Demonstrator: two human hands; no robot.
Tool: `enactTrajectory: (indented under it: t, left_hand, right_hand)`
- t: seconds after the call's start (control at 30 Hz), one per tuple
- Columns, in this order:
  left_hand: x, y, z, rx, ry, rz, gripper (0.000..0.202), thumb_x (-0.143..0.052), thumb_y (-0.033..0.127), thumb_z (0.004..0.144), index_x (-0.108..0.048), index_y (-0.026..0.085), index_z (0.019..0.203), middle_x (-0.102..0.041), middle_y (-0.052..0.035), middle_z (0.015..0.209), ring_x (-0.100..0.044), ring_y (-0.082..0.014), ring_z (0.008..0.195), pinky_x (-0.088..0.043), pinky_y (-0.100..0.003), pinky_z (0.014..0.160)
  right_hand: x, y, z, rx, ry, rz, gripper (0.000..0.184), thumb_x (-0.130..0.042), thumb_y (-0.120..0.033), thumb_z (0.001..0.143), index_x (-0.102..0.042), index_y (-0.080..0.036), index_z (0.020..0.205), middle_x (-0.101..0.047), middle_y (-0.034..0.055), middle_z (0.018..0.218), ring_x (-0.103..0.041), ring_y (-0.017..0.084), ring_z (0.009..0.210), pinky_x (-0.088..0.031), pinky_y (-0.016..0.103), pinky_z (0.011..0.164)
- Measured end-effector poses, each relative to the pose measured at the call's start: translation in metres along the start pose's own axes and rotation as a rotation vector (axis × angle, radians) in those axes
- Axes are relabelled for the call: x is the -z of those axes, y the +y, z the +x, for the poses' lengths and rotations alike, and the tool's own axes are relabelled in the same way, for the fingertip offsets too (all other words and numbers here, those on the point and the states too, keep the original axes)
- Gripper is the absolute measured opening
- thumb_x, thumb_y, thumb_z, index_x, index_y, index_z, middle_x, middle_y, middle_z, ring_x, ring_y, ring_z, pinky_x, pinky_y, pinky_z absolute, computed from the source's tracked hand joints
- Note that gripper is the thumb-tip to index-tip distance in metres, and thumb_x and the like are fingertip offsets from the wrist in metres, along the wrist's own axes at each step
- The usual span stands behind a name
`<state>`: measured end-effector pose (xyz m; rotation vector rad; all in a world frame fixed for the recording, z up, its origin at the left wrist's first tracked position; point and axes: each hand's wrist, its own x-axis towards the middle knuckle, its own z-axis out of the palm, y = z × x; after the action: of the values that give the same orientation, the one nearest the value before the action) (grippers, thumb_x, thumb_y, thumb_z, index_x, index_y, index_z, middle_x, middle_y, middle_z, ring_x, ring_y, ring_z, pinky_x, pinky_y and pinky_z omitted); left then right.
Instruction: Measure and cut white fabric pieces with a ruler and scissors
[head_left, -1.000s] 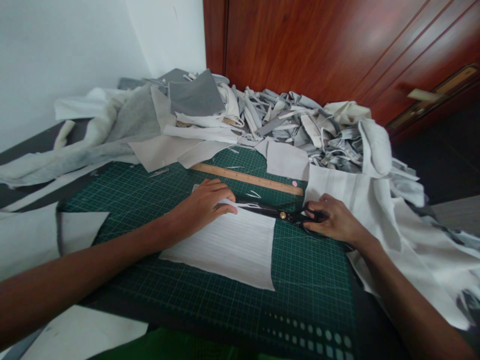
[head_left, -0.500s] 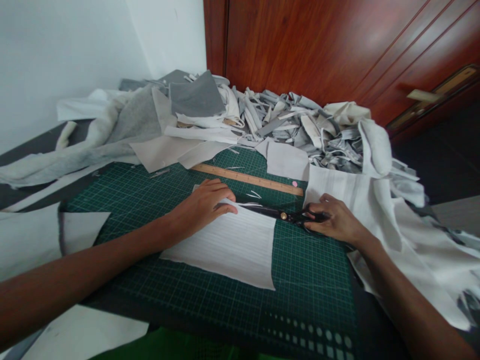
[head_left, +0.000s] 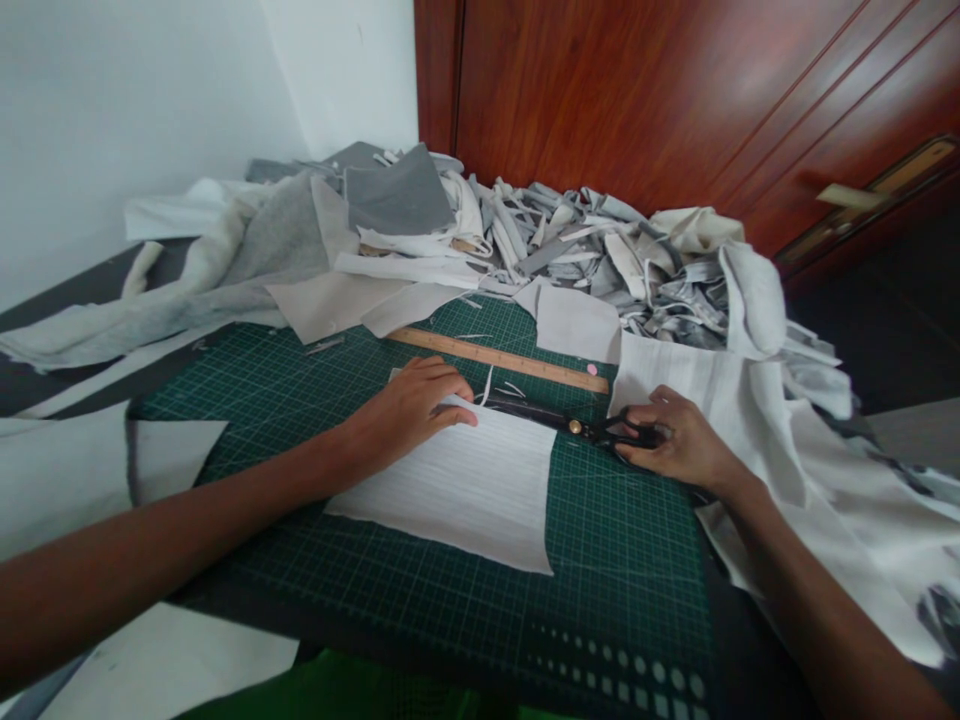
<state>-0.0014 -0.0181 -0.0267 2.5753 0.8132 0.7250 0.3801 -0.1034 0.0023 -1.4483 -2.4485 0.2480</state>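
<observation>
A white striped piece of fabric (head_left: 465, 490) lies on the green cutting mat (head_left: 630, 560). My left hand (head_left: 427, 400) is closed on its upper left edge, lifting that edge a little between thumb and fingers. Through the handles of black scissors (head_left: 574, 427) go the fingers of my right hand (head_left: 671, 440). The blades lie along the fabric's upper edge and point toward my left hand. A thin white strip (head_left: 487, 385) curls up at the blades near my left fingertips. Small white slivers lie just beyond it.
Behind the scissors a wooden ruler (head_left: 499, 357) lies across the mat. A heap of grey and white fabric scraps (head_left: 570, 235) fills the back against a wooden door (head_left: 637, 100). More white fabric (head_left: 697, 370) borders the mat on the right, and pieces (head_left: 176, 455) overlap its left side.
The thin strip now stands up from the fabric's edge near the blade tips. The scissors have moved slightly right, with the handles a little wider apart. My left hand keeps its hold.
</observation>
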Motion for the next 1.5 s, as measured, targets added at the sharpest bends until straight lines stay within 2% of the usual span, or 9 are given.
enactTrajectory:
  t: [0.13, 0.33, 0.63, 0.83, 1.13, 1.5]
  left_hand:
    - [-0.001, 0.000, 0.000, 0.005, -0.003, -0.014, 0.013, -0.076, 0.031, 0.095, -0.070, 0.019, 0.092, -0.075, -0.0006, 0.094, -0.065, -0.0204, 0.095, -0.041, -0.033, 0.090]
    - [-0.001, 0.001, -0.001, 0.013, 0.014, -0.040, 0.013, -0.077, 0.029, 0.094, -0.070, 0.019, 0.092, -0.075, -0.0012, 0.095, -0.065, -0.0202, 0.095, -0.042, -0.032, 0.090]
    - [0.000, 0.004, 0.000, 0.006, 0.014, -0.036, 0.012, -0.076, 0.029, 0.094, -0.070, 0.019, 0.091, -0.075, -0.0004, 0.093, -0.065, -0.0196, 0.093, -0.042, -0.032, 0.089]
    - [0.001, 0.005, 0.000, -0.003, 0.014, -0.033, 0.012, -0.077, 0.027, 0.094, -0.069, 0.019, 0.090, -0.075, -0.0005, 0.094, -0.066, -0.0191, 0.093, -0.042, -0.032, 0.089]
    - [0.001, 0.006, 0.000, 0.003, -0.002, -0.026, 0.012, -0.077, 0.027, 0.093, -0.069, 0.019, 0.088, -0.075, -0.0005, 0.093, -0.065, -0.0190, 0.092, -0.042, -0.032, 0.089]
    - [0.002, 0.009, -0.002, 0.091, -0.020, -0.055, 0.010, -0.075, 0.029, 0.093, -0.069, 0.020, 0.094, -0.074, -0.0015, 0.100, -0.064, -0.0210, 0.101, -0.044, -0.032, 0.092]
  right_hand:
    - [-0.001, 0.002, -0.001, -0.010, 0.004, 0.019, 0.031, -0.073, -0.040, 0.082, -0.052, -0.023, 0.067, -0.058, -0.0044, 0.056, -0.049, 0.015, 0.056, -0.035, 0.034, 0.068]
    - [-0.001, -0.001, 0.002, 0.012, -0.034, 0.049, 0.035, -0.074, -0.042, 0.085, -0.051, -0.023, 0.067, -0.059, -0.0047, 0.058, -0.052, 0.013, 0.054, -0.036, 0.034, 0.071]
    - [0.003, -0.002, 0.001, 0.009, -0.044, 0.077, 0.033, -0.074, -0.040, 0.085, -0.053, -0.022, 0.067, -0.058, -0.0036, 0.057, -0.054, 0.015, 0.056, -0.036, 0.033, 0.067]
    - [0.008, 0.001, -0.002, 0.001, -0.067, 0.114, 0.033, -0.073, -0.044, 0.087, -0.058, -0.022, 0.068, -0.062, -0.0004, 0.062, -0.056, 0.017, 0.061, -0.039, 0.033, 0.065]
    - [0.003, -0.002, 0.000, -0.013, -0.049, 0.142, 0.036, -0.074, -0.048, 0.088, -0.059, -0.023, 0.067, -0.062, 0.0007, 0.062, -0.056, 0.018, 0.063, -0.041, 0.032, 0.064]
    - [-0.002, -0.003, 0.004, 0.006, -0.052, 0.142, 0.036, -0.073, -0.048, 0.089, -0.058, -0.023, 0.067, -0.059, -0.0003, 0.059, -0.053, 0.017, 0.062, -0.039, 0.032, 0.063]
